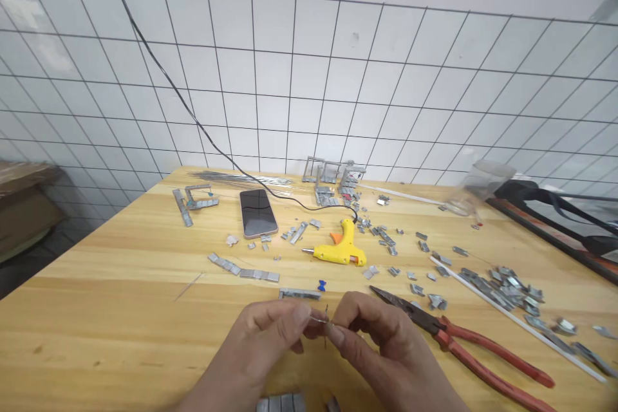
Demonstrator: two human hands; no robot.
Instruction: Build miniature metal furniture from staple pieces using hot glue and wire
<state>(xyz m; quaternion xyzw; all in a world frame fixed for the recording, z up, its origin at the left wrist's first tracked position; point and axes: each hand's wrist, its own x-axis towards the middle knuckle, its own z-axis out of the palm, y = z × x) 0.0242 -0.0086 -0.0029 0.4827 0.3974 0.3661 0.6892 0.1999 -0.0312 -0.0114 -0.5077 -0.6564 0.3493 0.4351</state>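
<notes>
While both my hands meet low over the bench (pixel 120 309), the left hand (pixel 261 347) and right hand (pixel 381 351) are each closed in a fingertip pinch on one thin wire (pixel 322 318) held between them, just above the wood. Red-handled pliers (pixel 463 341) lie just right of my right hand. Farther back rest a yellow glue gun (pixel 340 248) and a phone (pixel 257 212), with small metal pieces (pixel 506 286) scattered to the right.
</notes>
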